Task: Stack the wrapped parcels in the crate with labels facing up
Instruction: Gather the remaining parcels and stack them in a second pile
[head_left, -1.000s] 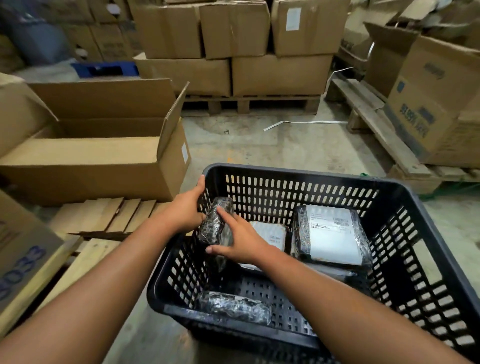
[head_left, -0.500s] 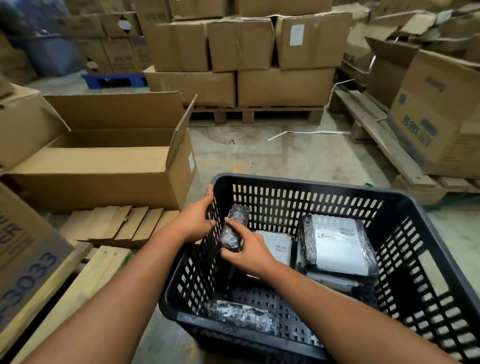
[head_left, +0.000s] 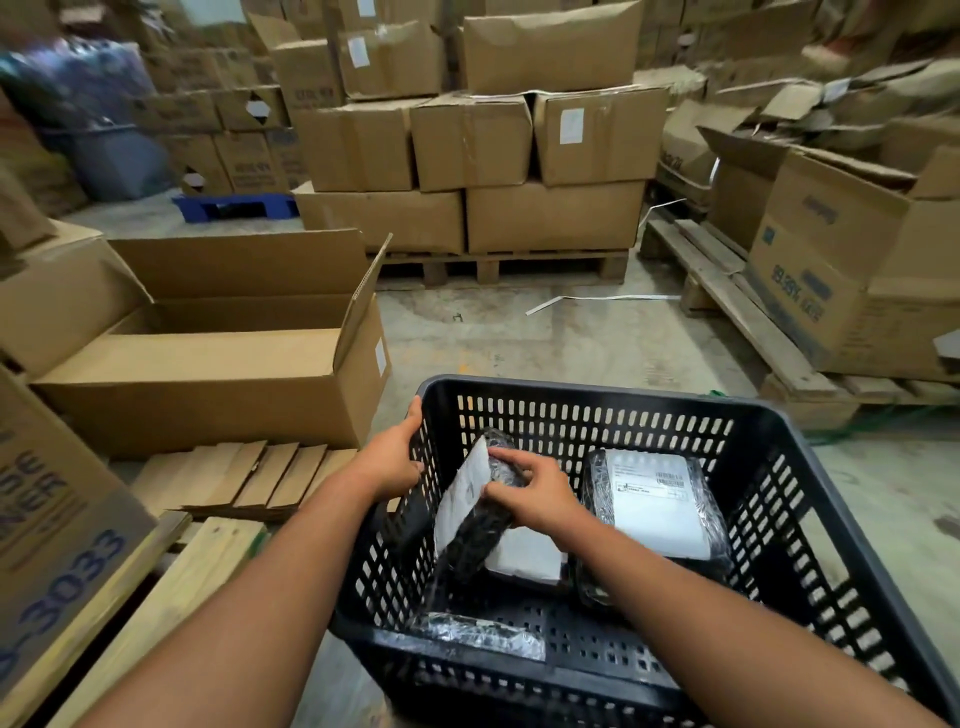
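Note:
A black slotted plastic crate (head_left: 810, 499) stands on the floor before me. My right hand (head_left: 535, 493) grips a black wrapped parcel (head_left: 470, 519) inside the crate's left part, tilted on edge, its white label turned to the left. My left hand (head_left: 392, 457) clasps the crate's left rim. Under the held parcel lies a flat parcel (head_left: 527, 558) with its white label up. To the right rests a larger parcel (head_left: 657, 504), label up, on top of another. One small wrapped parcel (head_left: 478, 631) lies at the near wall, no label showing.
An open cardboard box (head_left: 208, 374) sits to the left on flattened cardboard and wooden planks (head_left: 171, 597). Stacked cartons on a wooden pallet (head_left: 498, 267) stand behind, more cartons (head_left: 841, 280) on pallets to the right. Bare concrete floor (head_left: 545, 343) lies beyond the crate.
My right hand has turned the held parcel so its white label now shows on the left face, and the parcel leans lower. The view tipped upward; my left hand stays on the rim.

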